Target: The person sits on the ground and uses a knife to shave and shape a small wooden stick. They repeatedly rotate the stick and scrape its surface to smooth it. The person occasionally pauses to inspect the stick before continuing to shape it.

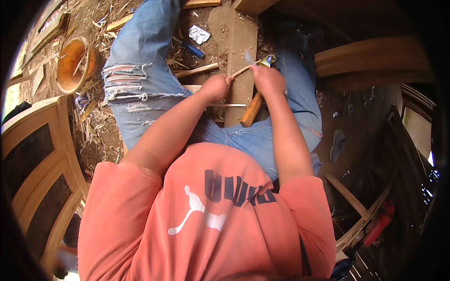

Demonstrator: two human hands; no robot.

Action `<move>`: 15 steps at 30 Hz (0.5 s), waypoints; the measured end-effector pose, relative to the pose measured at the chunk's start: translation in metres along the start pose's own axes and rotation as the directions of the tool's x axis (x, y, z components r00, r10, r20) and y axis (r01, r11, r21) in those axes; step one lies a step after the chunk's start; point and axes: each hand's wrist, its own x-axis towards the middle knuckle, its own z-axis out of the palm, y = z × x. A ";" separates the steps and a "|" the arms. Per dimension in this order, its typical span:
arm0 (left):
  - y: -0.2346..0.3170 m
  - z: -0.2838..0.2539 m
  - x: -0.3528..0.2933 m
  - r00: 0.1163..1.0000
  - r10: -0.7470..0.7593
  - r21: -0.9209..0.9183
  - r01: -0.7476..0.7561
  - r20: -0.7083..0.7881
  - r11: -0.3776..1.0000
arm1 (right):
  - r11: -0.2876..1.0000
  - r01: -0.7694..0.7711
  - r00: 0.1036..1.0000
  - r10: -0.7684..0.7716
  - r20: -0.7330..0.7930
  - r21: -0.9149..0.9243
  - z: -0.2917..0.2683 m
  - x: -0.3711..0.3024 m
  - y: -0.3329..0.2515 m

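Note:
Both my hands are over a wooden plank (243, 35) that runs between my legs. My left hand (216, 88) is closed round one end of a thin wooden stick (240, 71). The stick's other end meets my right hand (268, 83), which is closed on a blade-like tool (249, 58); its pale tip is smeared by motion. Beneath my right wrist, a thick wooden handle (252, 110) slants down toward my lap; its far part is hidden. A small green-and-white object (267, 60) shows just beyond the right knuckles. Another thin pale stick (228, 105) lies across the plank.
Wood shavings and offcuts litter the dirt floor. A blue-handled tool (192, 49) and crumpled pale wrapper (199, 34) lie beside my left leg. Farther left are a round orange-brown container (73, 65) and a wooden frame (60, 140). A wooden beam (375, 59) stands at the right; a sandal (337, 145) lies nearby.

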 end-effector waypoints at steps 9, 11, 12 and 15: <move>0.012 -0.013 0.001 1.000 0.007 0.014 -0.006 -0.011 1.000 | 0.997 0.073 0.997 -0.073 0.001 -0.021 0.000 -0.006 -0.002; 0.009 -0.011 0.003 1.000 0.006 -0.012 -0.006 -0.005 1.000 | 0.983 0.181 0.983 -0.180 0.026 -0.035 0.005 -0.013 -0.007; 0.008 -0.011 0.005 1.000 0.006 -0.025 -0.006 -0.002 1.000 | 0.989 0.146 0.989 -0.145 0.033 -0.014 0.002 -0.012 -0.007; 0.012 -0.015 0.005 0.999 -0.032 0.017 0.031 0.022 0.999 | 0.995 0.102 0.994 -0.102 0.046 0.004 0.005 -0.018 -0.011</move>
